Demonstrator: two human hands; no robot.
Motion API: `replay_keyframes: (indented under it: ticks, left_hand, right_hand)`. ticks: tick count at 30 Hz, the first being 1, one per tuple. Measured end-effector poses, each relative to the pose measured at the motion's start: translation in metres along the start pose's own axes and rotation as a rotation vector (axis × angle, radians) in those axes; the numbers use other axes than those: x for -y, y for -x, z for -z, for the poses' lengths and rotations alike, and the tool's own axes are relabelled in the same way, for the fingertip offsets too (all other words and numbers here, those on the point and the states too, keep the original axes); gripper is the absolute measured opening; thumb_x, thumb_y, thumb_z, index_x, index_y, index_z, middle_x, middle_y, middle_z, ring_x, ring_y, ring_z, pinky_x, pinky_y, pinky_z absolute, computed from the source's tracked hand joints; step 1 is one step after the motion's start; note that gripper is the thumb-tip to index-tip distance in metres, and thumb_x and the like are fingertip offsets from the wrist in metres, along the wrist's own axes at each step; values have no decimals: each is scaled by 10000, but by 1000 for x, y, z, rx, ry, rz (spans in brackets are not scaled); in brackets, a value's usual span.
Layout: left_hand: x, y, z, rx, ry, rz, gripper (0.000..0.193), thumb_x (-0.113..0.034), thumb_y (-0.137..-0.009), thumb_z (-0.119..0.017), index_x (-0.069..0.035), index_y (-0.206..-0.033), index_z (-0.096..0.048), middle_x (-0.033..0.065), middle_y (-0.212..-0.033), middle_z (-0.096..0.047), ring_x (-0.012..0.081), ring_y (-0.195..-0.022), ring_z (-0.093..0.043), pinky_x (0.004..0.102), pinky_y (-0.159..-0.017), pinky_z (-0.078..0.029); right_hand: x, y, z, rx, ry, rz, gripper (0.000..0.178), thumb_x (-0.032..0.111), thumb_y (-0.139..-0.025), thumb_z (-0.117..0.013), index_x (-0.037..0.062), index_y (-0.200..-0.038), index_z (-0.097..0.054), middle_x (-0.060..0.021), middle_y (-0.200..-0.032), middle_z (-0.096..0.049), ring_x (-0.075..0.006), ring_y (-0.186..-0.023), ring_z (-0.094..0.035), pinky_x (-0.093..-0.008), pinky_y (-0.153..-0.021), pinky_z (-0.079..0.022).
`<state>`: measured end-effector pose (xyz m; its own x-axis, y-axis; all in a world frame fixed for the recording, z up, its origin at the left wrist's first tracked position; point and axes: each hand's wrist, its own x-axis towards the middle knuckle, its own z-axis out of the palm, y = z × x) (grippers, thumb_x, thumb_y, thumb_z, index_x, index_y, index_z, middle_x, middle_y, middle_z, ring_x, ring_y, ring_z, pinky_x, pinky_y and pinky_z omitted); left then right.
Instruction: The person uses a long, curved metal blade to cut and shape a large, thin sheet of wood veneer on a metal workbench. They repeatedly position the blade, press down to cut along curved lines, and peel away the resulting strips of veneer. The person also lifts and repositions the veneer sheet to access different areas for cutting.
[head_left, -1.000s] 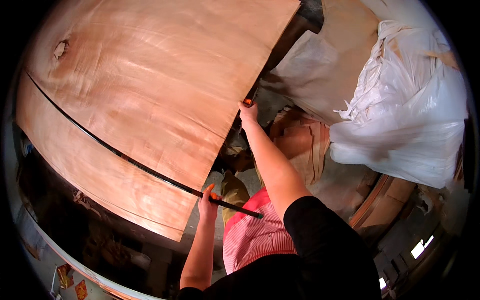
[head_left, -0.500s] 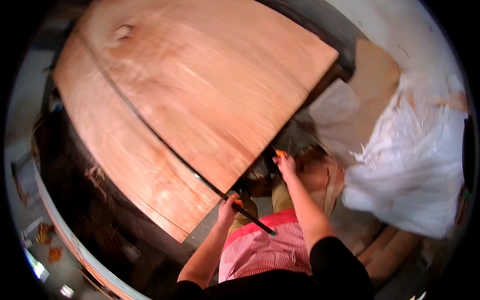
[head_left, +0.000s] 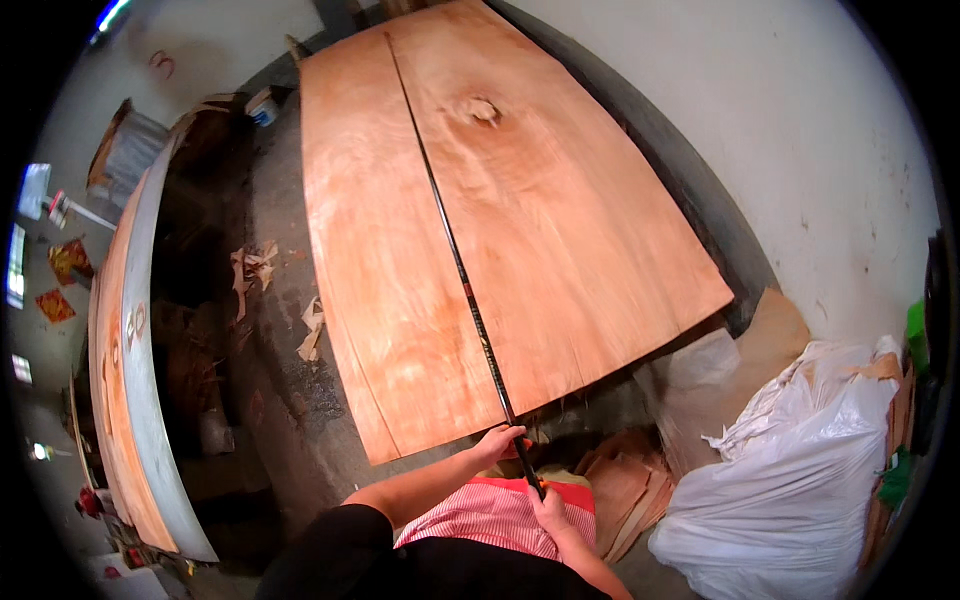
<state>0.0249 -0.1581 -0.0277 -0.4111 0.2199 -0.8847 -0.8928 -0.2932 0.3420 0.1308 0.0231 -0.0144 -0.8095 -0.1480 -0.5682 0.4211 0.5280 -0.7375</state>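
Note:
A long, thin black pole (head_left: pixel 464 290) runs from my waist out over a wide, pale reddish wood sheet (head_left: pixel 560 250) with a dark knot. My left hand (head_left: pixel 500 443) is closed around the pole just past the sheet's near edge. Closer to my body, my right hand (head_left: pixel 548 510) grips the pole's near end. Orange coverings show at some fingertips. The pole's far tip lies near the far end of the sheet.
Crumpled white plastic sheeting (head_left: pixel 770 490) lies at the right, beside broken wood pieces (head_left: pixel 625 490). Torn scraps (head_left: pixel 312 330) litter the floor left of the sheet. Another stack of wood sheets (head_left: pixel 125 400) stands far left. A pale wall (head_left: pixel 800 150) borders the right side.
My right hand, apart from the pole before, is now on its near end. My view has turned, so the sheet and pole point more straight ahead.

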Motion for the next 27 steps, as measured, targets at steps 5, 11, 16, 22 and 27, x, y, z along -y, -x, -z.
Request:
replay_keyframes:
  ticks: [5,11,16,22,27]
  left_hand:
    - [9,57,65,-21,-199,-169,296,-331,-827,-469,-70,-958,-515,30,-780,-604,98,-655,-531,231,-621,-432]
    - [76,143,178,-328,-118,-249,282,-261,-818,-497,-29,-977,-510,73,-789,-614,105,-639,-560,204,-556,-426]
    - [174,212,255,-460,-64,-168,286,-233,-800,-513,-14,-982,-501,87,-792,-616,126,-617,-573,214,-546,-431]
    - [224,251,285,-495,-244,-234,312,-234,-792,-510,24,-963,-542,95,-795,-612,139,-659,-575,244,-564,-441]
    - [197,285,306,-481,-563,-351,350,-276,-764,-539,11,-962,-570,113,-864,-612,184,-796,-586,271,-697,-445]
  right_hand:
    - [45,13,9,-34,91,85,425,373,-745,-563,11,-963,-525,-217,-821,-578,-338,-792,-565,-366,-659,-447]
    - [-16,13,-29,18,620,31,426,337,-786,-486,-22,-1013,-450,-242,-824,-566,-378,-775,-549,-428,-665,-446]
    - [-19,52,-73,51,583,19,395,308,-770,-501,-4,-1006,-449,-233,-827,-566,-381,-775,-547,-441,-667,-443]
    - [-15,76,-85,59,651,-5,382,272,-754,-513,2,-1016,-445,-237,-861,-561,-375,-821,-542,-434,-705,-439]
    - [16,69,-101,-49,703,-55,425,346,-768,-512,6,-1013,-447,-222,-918,-562,-355,-853,-544,-426,-731,-431]
